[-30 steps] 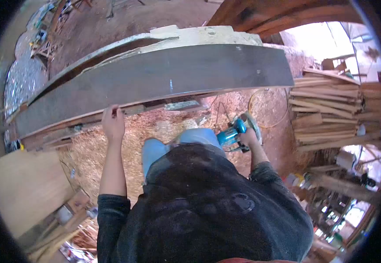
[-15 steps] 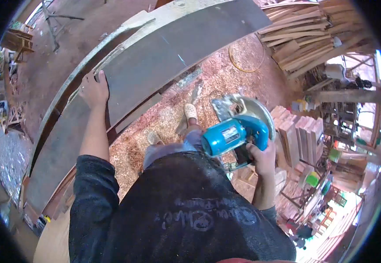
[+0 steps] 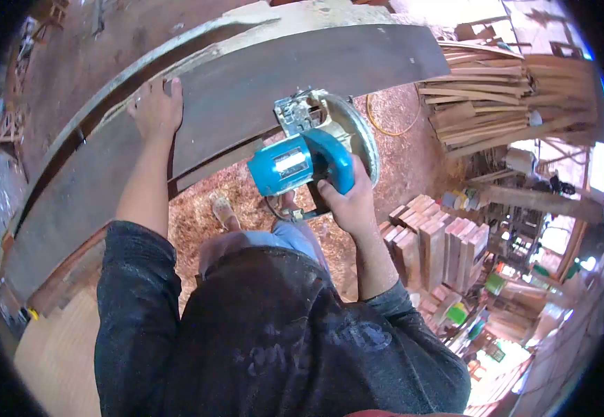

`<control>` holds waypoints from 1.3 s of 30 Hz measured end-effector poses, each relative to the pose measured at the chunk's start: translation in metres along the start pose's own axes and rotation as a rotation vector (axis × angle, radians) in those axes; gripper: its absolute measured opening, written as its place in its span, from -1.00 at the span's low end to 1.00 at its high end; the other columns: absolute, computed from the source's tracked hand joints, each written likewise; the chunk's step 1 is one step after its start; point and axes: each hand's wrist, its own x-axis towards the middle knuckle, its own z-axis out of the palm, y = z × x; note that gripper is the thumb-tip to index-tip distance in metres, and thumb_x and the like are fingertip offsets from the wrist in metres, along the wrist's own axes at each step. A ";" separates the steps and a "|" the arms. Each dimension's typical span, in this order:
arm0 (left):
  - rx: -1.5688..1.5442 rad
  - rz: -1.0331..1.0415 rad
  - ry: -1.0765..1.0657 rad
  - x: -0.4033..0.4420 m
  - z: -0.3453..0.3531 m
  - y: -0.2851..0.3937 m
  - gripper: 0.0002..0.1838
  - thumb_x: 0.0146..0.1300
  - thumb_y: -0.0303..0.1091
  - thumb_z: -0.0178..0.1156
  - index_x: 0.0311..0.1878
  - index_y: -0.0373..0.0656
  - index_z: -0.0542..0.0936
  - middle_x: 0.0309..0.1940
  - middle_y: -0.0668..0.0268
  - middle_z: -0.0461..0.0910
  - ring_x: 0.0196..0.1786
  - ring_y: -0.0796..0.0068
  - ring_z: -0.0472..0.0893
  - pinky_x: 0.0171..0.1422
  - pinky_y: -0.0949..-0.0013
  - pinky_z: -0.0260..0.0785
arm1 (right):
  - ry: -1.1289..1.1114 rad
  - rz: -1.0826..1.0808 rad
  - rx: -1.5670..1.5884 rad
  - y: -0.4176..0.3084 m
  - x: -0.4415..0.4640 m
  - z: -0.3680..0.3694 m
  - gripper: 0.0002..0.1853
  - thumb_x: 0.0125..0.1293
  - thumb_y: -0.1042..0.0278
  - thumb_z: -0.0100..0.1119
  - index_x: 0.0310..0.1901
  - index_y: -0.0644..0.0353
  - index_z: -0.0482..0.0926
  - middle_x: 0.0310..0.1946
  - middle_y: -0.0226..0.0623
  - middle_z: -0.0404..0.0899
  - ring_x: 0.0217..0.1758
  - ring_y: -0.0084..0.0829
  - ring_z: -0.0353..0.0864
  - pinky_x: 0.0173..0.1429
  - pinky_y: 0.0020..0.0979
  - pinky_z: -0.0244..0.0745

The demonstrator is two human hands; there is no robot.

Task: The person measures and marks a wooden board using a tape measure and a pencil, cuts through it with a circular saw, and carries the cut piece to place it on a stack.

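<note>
A long dark wooden board [image 3: 246,90] lies across the view in front of me. My left hand [image 3: 157,111] presses on it, fingers bent over its far edge and thumb on the upper face. My right hand [image 3: 349,198] is closed around the rear handle of a blue circular saw [image 3: 284,167]. The saw's base and the round blade guard reach up to the near edge of the board. I cannot tell whether they touch it. The blade itself is hidden by the guard.
Wood shavings [image 3: 201,208] cover the floor around my feet. Stacked wood blocks [image 3: 430,243] stand at the right, and a pile of thin wood strips [image 3: 489,90] lies at the back right. A yellow hose loop [image 3: 385,131] is on the floor beyond the saw. A pale board [image 3: 62,354] lies at the lower left.
My right hand has brought the saw left and up toward the board's near edge. My left hand stays on the board. The camera view has shifted slightly.
</note>
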 end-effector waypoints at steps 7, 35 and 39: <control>-0.036 -0.023 -0.042 -0.002 -0.008 0.001 -0.39 0.54 0.23 -0.05 0.36 0.02 0.61 0.34 0.18 0.57 0.46 0.21 0.46 0.58 -0.02 0.05 | -0.099 0.117 0.051 -0.002 0.003 -0.002 -0.49 0.23 0.43 0.35 0.24 0.27 0.57 -0.04 -0.10 0.72 0.03 -0.29 0.71 0.20 -0.24 0.57; 0.010 -0.005 -0.054 -0.015 -0.016 0.005 -0.43 0.57 0.18 -0.07 0.34 -0.02 0.57 0.33 0.16 0.59 0.46 0.15 0.48 0.63 -0.08 0.03 | -0.076 0.094 0.049 0.015 0.007 0.004 -0.61 0.20 0.47 0.38 0.08 0.30 0.60 -0.14 -0.25 0.70 -0.07 -0.45 0.66 0.11 -0.32 0.59; -0.023 0.020 -0.007 -0.021 -0.012 0.004 -0.44 0.57 0.17 -0.06 0.30 -0.05 0.59 0.28 0.13 0.61 0.41 0.11 0.52 0.58 -0.09 0.09 | -0.070 0.103 0.096 0.021 0.008 0.008 -0.63 0.22 0.49 0.37 0.07 0.30 0.61 -0.14 -0.28 0.69 -0.08 -0.47 0.65 0.08 -0.34 0.59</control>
